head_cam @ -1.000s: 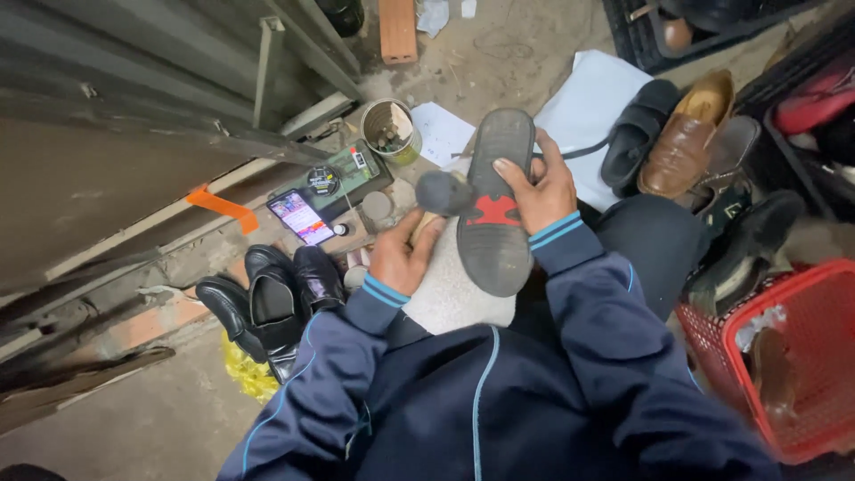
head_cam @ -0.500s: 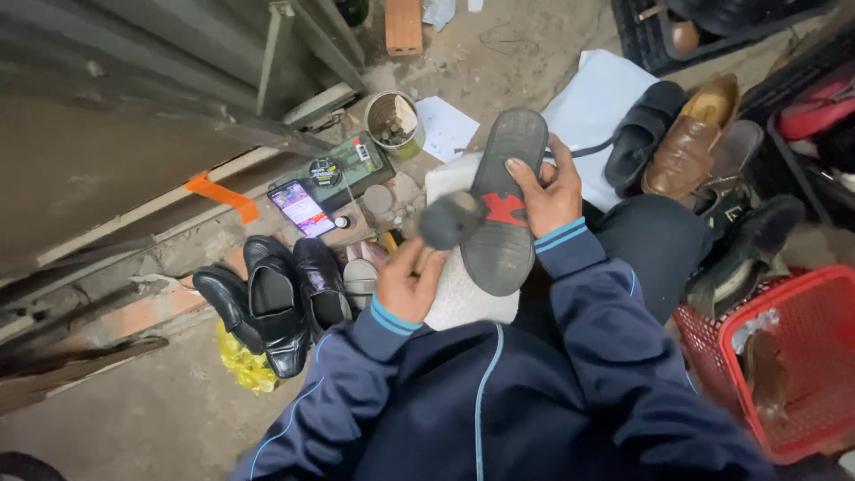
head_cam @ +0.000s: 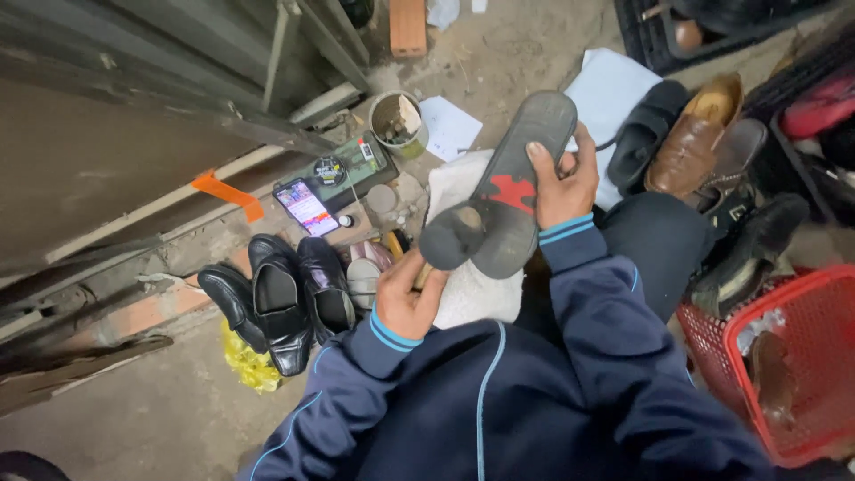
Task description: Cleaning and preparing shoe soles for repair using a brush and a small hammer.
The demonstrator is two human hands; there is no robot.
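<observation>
Shoe (head_cam: pixel 517 187) sole-up in right hand (head_cam: pixel 563 183), left hand (head_cam: pixel 405 298) below

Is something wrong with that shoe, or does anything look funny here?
The shoe is held sole-up in the right hand, and the heel piece sticks out crooked where the left hand works at it. A red patch marks the sole. Other shoes lie scattered on the dirty ground.

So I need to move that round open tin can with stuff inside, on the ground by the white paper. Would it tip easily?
The round open tin can looks squat and stands upright, so probably steady. Its contents may spill if it is knocked, and the gritty ground likely resists sliding.
</observation>
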